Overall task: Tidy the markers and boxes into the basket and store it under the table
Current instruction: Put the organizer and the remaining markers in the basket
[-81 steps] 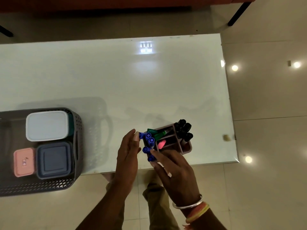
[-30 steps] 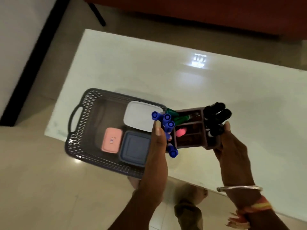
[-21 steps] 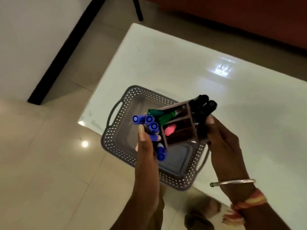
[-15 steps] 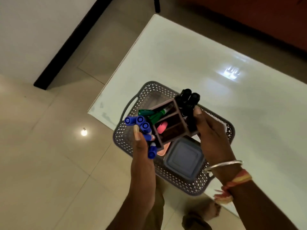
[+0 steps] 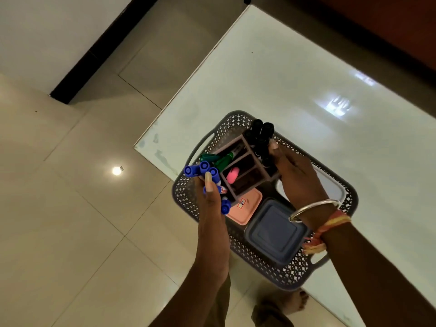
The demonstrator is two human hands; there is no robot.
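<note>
Head view: left hand (image 5: 210, 208), right hand (image 5: 297, 177), each grip tight on marker holder (image 5: 248, 179)

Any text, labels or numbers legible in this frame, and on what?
"18", as far as it can be made out, tilted: on the small red-edged sticker on the pink box in the basket.
Print on the barrel of a blue marker: too small to read.
No other text shows.

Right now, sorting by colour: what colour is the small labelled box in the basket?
The small rectangular plastic box is salmon pink; head view shows it best.
</note>
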